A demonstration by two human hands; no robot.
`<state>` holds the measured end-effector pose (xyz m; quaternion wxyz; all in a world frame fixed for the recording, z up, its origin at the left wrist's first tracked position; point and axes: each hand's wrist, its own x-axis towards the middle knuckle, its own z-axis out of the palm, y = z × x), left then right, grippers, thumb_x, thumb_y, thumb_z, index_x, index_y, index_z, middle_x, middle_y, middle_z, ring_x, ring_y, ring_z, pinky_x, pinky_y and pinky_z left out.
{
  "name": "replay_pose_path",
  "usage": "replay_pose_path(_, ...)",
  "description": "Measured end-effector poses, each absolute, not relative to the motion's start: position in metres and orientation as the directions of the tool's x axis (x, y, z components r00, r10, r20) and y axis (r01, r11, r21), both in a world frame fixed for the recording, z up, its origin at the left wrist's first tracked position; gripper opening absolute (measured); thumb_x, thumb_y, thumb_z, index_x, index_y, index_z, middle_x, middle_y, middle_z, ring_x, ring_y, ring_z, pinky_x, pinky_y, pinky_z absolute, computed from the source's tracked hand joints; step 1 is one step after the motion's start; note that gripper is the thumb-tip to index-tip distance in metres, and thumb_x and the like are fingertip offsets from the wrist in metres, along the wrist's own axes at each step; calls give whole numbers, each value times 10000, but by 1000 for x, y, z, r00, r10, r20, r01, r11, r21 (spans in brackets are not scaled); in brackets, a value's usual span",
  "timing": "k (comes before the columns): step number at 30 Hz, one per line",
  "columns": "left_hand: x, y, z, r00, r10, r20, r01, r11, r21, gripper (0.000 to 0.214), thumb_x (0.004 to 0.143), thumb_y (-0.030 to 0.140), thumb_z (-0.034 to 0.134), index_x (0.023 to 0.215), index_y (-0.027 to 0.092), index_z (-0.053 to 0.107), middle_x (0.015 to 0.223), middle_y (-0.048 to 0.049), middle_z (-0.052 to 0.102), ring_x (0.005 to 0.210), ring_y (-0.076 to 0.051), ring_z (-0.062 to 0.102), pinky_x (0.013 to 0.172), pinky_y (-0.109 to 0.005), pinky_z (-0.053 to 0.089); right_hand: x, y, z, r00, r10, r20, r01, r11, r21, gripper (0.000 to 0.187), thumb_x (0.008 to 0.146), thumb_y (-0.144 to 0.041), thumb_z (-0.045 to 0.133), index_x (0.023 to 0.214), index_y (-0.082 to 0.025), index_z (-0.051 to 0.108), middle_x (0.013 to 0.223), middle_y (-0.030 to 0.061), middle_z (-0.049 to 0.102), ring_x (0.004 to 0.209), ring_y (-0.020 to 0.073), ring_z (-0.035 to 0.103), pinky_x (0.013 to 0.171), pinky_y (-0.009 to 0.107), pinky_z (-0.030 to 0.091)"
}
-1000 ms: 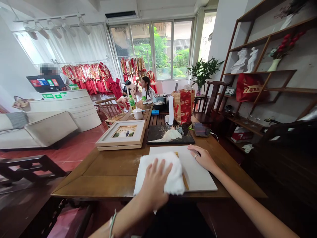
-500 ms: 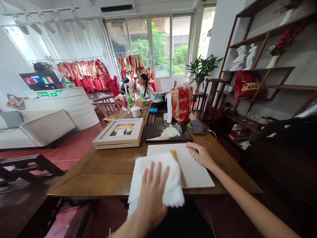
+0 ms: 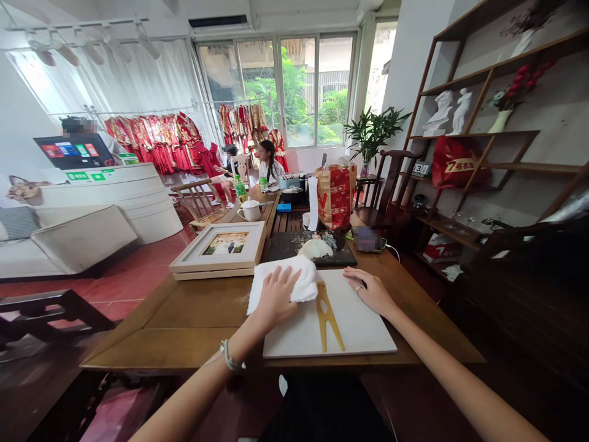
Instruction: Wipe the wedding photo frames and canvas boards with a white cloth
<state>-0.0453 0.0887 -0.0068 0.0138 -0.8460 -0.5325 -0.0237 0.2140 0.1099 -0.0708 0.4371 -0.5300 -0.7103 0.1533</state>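
A white board [image 3: 294, 339] lies flat on the wooden table in front of me. My left hand [image 3: 276, 296] rests palm down on a folded white cloth [image 3: 301, 283], which covers the board's far left part and hangs past its left edge. The left fingers are stretched out over the cloth, without a visible grip. My right hand [image 3: 370, 293] lies on the board's right side near the far corner, with its fingers extended and apart. Between the hands a yellow, A-shaped flat tool [image 3: 326, 319] lies on the board, its two legs pointing toward me.
Framed pictures [image 3: 216, 253] are stacked left of the board. Behind it lies a dark photo panel [image 3: 285, 247]. Farther back stand a lidded white cup [image 3: 251, 210] and a red paper bag [image 3: 338, 196]. A charging device [image 3: 369, 239] sits at right. Several people are in the background.
My left hand has moved the cloth away from me, from the board's near left edge to its far left. More of the board and the whole yellow tool now show. The right hand stays put.
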Motion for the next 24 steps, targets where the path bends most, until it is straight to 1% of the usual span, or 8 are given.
replay_pose_path(4,-47,81,-9,422,905,52,906,-423,11,706,709,206,440,1397,157,290,1459,-97,259,1339,-299,161,1047,-451,194,214,110,-70,-65,893,446,618,387,-685,262,768,-180,489,935,-215,688,1114,75,661,1109,225,569,975,416,419)
replay_pose_path(6,-49,58,-8,430,902,19,902,-431,34,755,671,194,448,1406,166,276,1473,-88,223,1348,-303,120,1056,-458,168,214,110,-70,-65,891,450,620,390,-681,266,764,-172,491,939,-219,685,1113,70,662,1108,222,571,980,415,415)
replay_pose_path(10,-55,1,-9,494,865,-91,869,-486,92,922,564,187,489,1433,237,184,1506,-31,73,1356,-313,-23,1072,-493,79,214,111,-73,-71,884,461,624,400,-671,281,751,-149,489,943,-212,683,1103,73,666,1107,216,571,984,408,410)
replay_pose_path(13,-58,-22,-12,563,815,-135,826,-548,134,959,558,229,522,1435,293,138,1506,4,19,1353,-318,-58,1069,-516,56,215,112,-74,-73,878,472,622,411,-667,287,747,-140,486,941,-218,683,1092,67,671,1102,213,574,985,409,407)
replay_pose_path(15,-59,-17,-12,576,811,-105,816,-562,135,934,572,229,518,1431,297,156,1506,5,57,1357,-309,-26,1071,-508,70,215,112,-75,-70,878,474,621,410,-668,285,745,-141,488,935,-223,683,1090,64,672,1098,214,577,980,412,411)
replay_pose_path(19,-54,33,-11,529,849,2,844,-527,97,772,660,210,475,1405,228,275,1480,-45,212,1354,-294,91,1071,-463,127,215,111,-73,-69,881,468,621,405,-671,277,749,-154,487,936,-218,681,1093,72,670,1099,219,577,973,417,418)
replay_pose_path(21,-48,63,-9,483,875,37,872,-484,75,692,715,225,460,1390,201,310,1458,-69,266,1343,-311,129,1058,-469,154,215,110,-71,-63,885,461,617,398,-679,271,754,-164,488,933,-224,683,1091,69,671,1101,222,576,971,420,420)
replay_pose_path(24,-42,94,-8,424,904,51,903,-427,51,643,754,245,446,1382,181,320,1439,-88,301,1327,-342,157,1034,-497,184,215,109,-69,-61,892,447,619,385,-684,264,758,-177,490,928,-223,687,1097,72,669,1105,228,573,968,422,423)
